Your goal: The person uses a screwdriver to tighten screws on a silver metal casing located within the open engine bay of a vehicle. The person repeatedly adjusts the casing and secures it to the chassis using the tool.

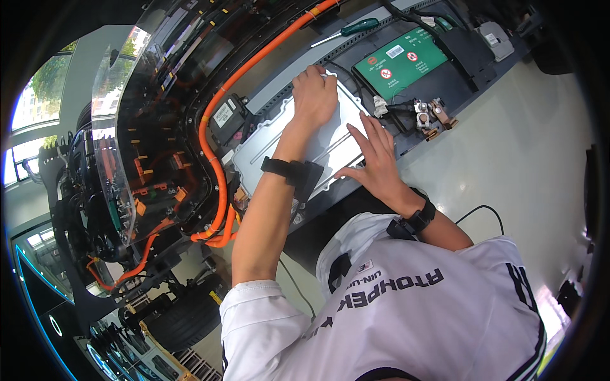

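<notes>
A silver rectangular metal cover (345, 127) with raised ribs and small tabs along its rim lies in front of me, tilted across the view. My left hand (314, 98) rests on its far edge, fingers bent and closed over the rim; their tips are partly hidden. At the cover's right side is my right hand (380, 164), open, with the fingers stretched along the edge and the thumb spread onto the top. Both wrists wear black straps. What sits beneath the cover is hidden.
A thick orange cable (213, 146) curves along the left, beside a transparent-sided housing (114, 159). Beyond the cover lie a green-handled screwdriver (359, 26) and a green labelled panel (403, 60). Metal terminals (424, 116) stick out at the right. A tyre (184, 317) is at lower left.
</notes>
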Tool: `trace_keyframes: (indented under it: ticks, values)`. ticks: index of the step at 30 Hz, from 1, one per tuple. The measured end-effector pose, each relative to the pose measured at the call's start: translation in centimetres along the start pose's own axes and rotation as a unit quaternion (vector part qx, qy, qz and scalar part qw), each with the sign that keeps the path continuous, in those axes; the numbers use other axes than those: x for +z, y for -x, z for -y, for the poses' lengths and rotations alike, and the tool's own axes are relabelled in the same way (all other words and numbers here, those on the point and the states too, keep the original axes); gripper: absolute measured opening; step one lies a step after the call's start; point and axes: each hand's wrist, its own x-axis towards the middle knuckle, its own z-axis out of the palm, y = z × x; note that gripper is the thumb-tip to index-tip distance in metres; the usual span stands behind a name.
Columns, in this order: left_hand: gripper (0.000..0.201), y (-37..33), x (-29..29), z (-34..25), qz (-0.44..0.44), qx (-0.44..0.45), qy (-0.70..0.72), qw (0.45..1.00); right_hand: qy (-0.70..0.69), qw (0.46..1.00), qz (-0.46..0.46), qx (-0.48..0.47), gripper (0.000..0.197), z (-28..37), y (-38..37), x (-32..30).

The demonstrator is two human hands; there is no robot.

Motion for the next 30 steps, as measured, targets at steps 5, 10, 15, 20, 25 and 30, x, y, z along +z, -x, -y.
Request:
trace_keyframes:
  ticks: [5, 10, 15, 20, 25, 30]
  values:
    - [0.046, 0.1, -0.4, -0.7, 0.017, 0.004, -0.016, 1.0, 0.008, 1.0, -0.006, -0.008, 0.092, 0.1, 0.2, 0.0]
    - [0.05, 0.7, -0.5, -0.4, 0.02, 0.043, -0.071, 0.996, -0.015, 0.999, 0.02, -0.02, 0.072, 2.0, 0.2, -0.8]
    - [0.055, 2.8, -0.4, -0.5, -0.016, 0.177, -0.175, 0.968, -0.166, 0.973, 0.152, -0.054, 0.025, 4.9, 2.1, -3.9]
    - [0.069, 8.1, -0.4, -2.4, 0.112, 0.279, -0.238, 0.924, -0.167, 0.958, 0.217, 0.078, 0.014, 3.7, 5.1, -6.4]
    - [0.081, 10.3, 0.3, -2.3, 0.121, 0.311, -0.275, 0.902, -0.157, 0.962, 0.205, 0.086, 0.016, 3.2, 7.1, -7.0]
    - [0.083, 8.9, 0.5, -2.3, 0.125, 0.32, -0.304, 0.888, -0.172, 0.951, 0.247, 0.072, 0.017, 3.6, 7.0, -6.5]
